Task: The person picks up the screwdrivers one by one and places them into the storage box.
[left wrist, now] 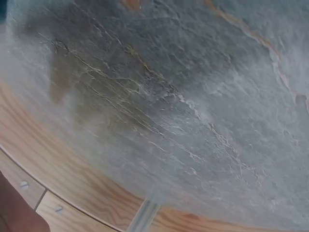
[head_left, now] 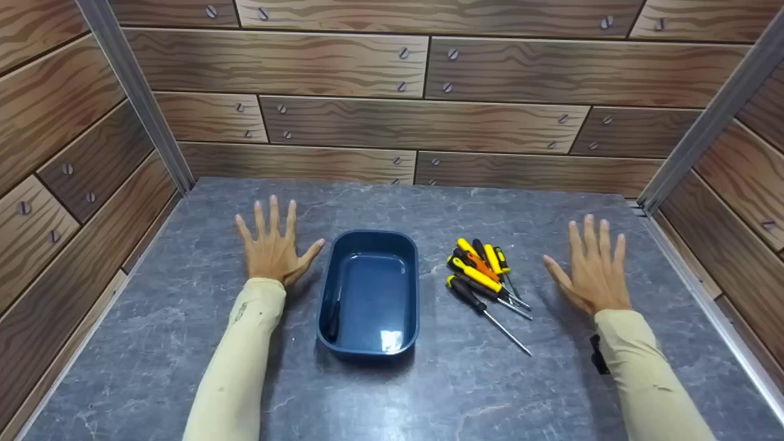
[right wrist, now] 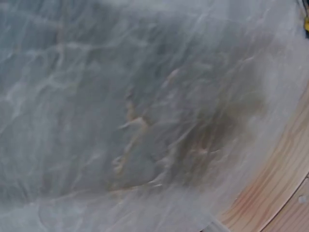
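Note:
My left hand (head_left: pixel 271 251) is spread palm down over the table, fingers straight and apart, just left of a blue rectangular tray (head_left: pixel 326 294). Inside the tray a dark slender tool (head_left: pixel 334 321) lies along the left wall. Right of the tray is a loose pile of screwdrivers with yellow, black and orange handles; a yellow-handled screwdriver (head_left: pixel 476 274) lies on top, and a black-handled screwdriver (head_left: pixel 468 294) points toward the front right. Beyond the pile, my right hand (head_left: pixel 593 272) is likewise spread palm down with straight fingers. Neither hand holds anything.
The grey marbled table (head_left: pixel 465 398) is bounded by wood-patterned walls (head_left: pixel 343 122) at the back and both sides. Metal posts (head_left: pixel 144 104) stand at the back corners. Both wrist views mostly show the tabletop; screwdriver handles (right wrist: pixel 307 24) peek in at the right one's corner.

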Available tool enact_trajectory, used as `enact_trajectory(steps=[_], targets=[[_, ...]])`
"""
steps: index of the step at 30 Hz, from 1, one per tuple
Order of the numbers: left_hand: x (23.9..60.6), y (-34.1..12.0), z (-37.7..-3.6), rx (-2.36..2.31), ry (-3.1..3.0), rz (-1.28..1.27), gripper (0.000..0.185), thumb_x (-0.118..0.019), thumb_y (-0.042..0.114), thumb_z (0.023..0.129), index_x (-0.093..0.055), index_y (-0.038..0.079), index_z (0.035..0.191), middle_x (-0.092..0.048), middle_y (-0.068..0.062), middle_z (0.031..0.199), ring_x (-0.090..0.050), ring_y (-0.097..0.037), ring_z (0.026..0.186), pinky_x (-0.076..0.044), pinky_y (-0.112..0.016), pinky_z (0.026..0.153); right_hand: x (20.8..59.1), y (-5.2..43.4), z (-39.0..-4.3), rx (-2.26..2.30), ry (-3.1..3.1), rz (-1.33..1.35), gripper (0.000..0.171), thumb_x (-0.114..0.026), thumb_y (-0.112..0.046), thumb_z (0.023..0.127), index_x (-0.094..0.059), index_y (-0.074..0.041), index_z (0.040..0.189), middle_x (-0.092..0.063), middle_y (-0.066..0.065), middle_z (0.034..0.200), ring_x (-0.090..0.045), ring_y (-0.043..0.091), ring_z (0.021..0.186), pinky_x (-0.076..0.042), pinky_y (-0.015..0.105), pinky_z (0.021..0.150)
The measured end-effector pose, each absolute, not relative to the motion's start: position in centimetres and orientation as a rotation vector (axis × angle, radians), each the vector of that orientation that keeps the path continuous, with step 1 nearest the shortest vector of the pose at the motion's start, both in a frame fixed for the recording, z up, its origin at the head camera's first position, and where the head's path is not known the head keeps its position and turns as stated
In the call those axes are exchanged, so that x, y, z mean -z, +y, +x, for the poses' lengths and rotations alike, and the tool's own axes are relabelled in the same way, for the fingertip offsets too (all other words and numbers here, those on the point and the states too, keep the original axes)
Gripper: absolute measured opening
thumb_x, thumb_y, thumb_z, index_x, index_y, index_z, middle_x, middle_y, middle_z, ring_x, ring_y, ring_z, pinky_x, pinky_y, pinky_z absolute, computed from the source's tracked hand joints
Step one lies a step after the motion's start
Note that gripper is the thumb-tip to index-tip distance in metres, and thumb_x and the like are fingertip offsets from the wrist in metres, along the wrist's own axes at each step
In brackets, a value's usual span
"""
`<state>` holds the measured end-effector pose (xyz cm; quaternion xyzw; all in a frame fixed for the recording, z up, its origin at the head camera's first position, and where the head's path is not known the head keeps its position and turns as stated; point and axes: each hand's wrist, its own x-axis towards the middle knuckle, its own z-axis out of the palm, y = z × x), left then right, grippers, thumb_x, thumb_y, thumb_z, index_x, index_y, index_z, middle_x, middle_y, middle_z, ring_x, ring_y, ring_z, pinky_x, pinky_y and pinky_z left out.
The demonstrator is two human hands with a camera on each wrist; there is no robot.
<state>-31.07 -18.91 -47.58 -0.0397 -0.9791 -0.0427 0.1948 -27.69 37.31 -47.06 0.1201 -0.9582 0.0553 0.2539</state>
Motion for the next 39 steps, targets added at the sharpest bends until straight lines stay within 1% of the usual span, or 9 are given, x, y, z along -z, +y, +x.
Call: enact_trajectory(steps=[4, 7, 12, 16, 20, 26, 31, 35, 39], targets=[[47.5, -18.5, -30.7, 0.245, -2.760, -0.114, 0.093, -0.043, 0.067, 0.097, -0.016, 0.007, 0.163, -0.013, -0.028, 0.165, -0.006, -0.051, 0.150, -0.003, -0.065, 0.121, 46.7, 36.5, -27.6, -0.200, -2.633, 0.364, 0.075, -0.055, -0.042, 0.101, -0.036, 0.009, 0.151, -0.026, 0.035, 0.158, -0.018, 0.054, 0.146, -0.003, 0.062, 0.122], [47.3, -17.8, -30.2, 0.398, -2.741, -0.127, 0.081, -0.047, 0.053, 0.101, -0.024, 0.002, 0.160, -0.018, -0.030, 0.163, -0.013, -0.051, 0.149, -0.010, -0.061, 0.122, 46.4, 35.5, -27.4, -0.253, -2.633, 0.412, 0.065, -0.058, -0.034, 0.101, -0.042, 0.011, 0.146, -0.031, 0.035, 0.155, -0.023, 0.054, 0.144, -0.012, 0.063, 0.120], [47.1, -16.2, -28.7, 0.641, -2.656, -0.117, 0.052, -0.058, 0.027, 0.099, -0.053, 0.001, 0.144, -0.043, -0.028, 0.152, -0.040, -0.049, 0.138, -0.035, -0.063, 0.112, 46.9, 33.9, -27.1, -0.335, -2.514, 0.510, 0.035, -0.067, -0.016, 0.094, -0.064, 0.011, 0.117, -0.053, 0.032, 0.135, -0.045, 0.050, 0.126, -0.039, 0.064, 0.105], [46.9, -14.6, -27.3, 0.890, -2.640, -0.049, 0.043, -0.061, 0.021, 0.098, -0.060, 0.003, 0.138, -0.056, -0.023, 0.141, -0.053, -0.044, 0.128, -0.044, -0.058, 0.105, 47.6, 32.5, -26.6, -0.418, -2.398, 0.562, 0.017, -0.071, -0.006, 0.089, -0.071, 0.008, 0.099, -0.065, 0.026, 0.111, -0.055, 0.045, 0.105, -0.048, 0.057, 0.090], [47.1, -13.1, -26.0, 1.117, -2.663, 0.031, 0.048, -0.061, 0.023, 0.099, -0.055, 0.004, 0.142, -0.059, -0.021, 0.140, -0.055, -0.041, 0.127, -0.042, -0.054, 0.107, 48.0, 30.8, -26.0, -0.512, -2.341, 0.561, 0.010, -0.073, 0.001, 0.086, -0.072, 0.007, 0.094, -0.067, 0.021, 0.095, -0.060, 0.040, 0.089, -0.052, 0.052, 0.079], [47.6, -11.8, -24.3, 1.396, -2.673, 0.146, 0.055, -0.061, 0.026, 0.099, -0.048, 0.004, 0.148, -0.057, -0.018, 0.142, -0.054, -0.036, 0.130, -0.040, -0.050, 0.111, 48.3, 27.0, -25.5, -0.743, -2.360, 0.549, 0.011, -0.072, 0.004, 0.086, -0.072, 0.008, 0.097, -0.069, 0.016, 0.086, -0.065, 0.028, 0.074, -0.056, 0.043, 0.063], [47.7, -11.2, -23.4, 1.593, -2.642, 0.190, 0.062, -0.058, 0.027, 0.101, -0.037, 0.007, 0.156, -0.049, -0.019, 0.150, -0.048, -0.035, 0.136, -0.037, -0.051, 0.114, 48.8, 23.5, -25.1, -0.959, -2.359, 0.552, 0.014, -0.070, 0.008, 0.085, -0.072, 0.010, 0.099, -0.073, 0.019, 0.088, -0.069, 0.026, 0.070, -0.059, 0.037, 0.062], [47.8, -10.7, -22.9, 1.721, -2.594, 0.182, 0.061, -0.049, 0.021, 0.104, -0.028, 0.007, 0.160, -0.037, -0.019, 0.159, -0.036, -0.035, 0.145, -0.029, -0.052, 0.119, 49.3, 20.7, -24.3, -1.221, -2.437, 0.479, 0.014, -0.070, 0.005, 0.089, -0.073, 0.009, 0.102, -0.074, 0.016, 0.089, -0.069, 0.024, 0.068, -0.059, 0.029, 0.060], [48.4, -9.9, -22.6, 1.743, -2.559, 0.122, 0.060, -0.043, 0.011, 0.104, -0.024, 0.004, 0.160, -0.030, -0.019, 0.163, -0.026, -0.035, 0.150, -0.021, -0.050, 0.123, 49.5, 18.1, -23.5, -1.610, -2.460, 0.376, 0.021, -0.067, 0.002, 0.095, -0.070, 0.013, 0.112, -0.073, 0.021, 0.098, -0.072, 0.031, 0.076, -0.062, 0.033, 0.063]])
